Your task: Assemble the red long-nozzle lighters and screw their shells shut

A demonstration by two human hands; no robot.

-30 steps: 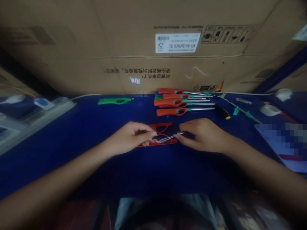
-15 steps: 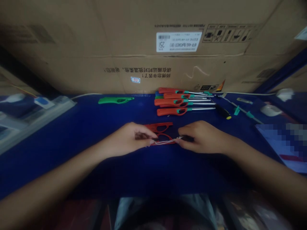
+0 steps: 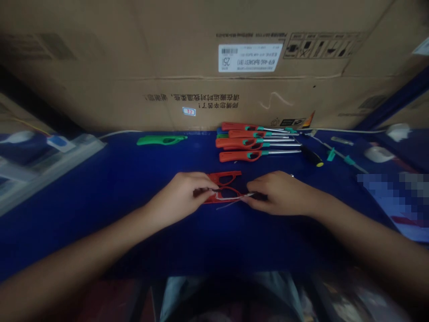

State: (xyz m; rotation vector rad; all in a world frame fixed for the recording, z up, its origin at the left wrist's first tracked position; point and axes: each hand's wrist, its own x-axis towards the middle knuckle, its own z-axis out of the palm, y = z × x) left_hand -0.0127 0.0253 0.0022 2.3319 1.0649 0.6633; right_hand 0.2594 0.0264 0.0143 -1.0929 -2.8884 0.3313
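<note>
Thin white wires (image 3: 231, 198) stretch between my two hands, above a red lighter casing half on the blue tabletop. My left hand (image 3: 189, 191) is closed in a pinch at the wires' left end, by a small dark part I cannot make out. Fingers together, my right hand (image 3: 276, 193) grips the wires' other end, and something dark shows inside its curl. A loose wire end hangs below them. Just behind lies another red casing half (image 3: 228, 178) with a trigger loop, partly covered by my left fingers.
Several red long-necked lighters (image 3: 241, 155) lie stacked at the back, beside a black screwdriver with a yellow tip (image 3: 313, 157). A green casing piece (image 3: 161, 140) lies further left. Behind stands a large cardboard sheet (image 3: 117, 103). A cable with teal clips (image 3: 348, 160) runs at right.
My left hand has shifted slightly, its fingertips moving up on the wires. A loose wire end now hangs out below. My right hand is almost in the same place.
</note>
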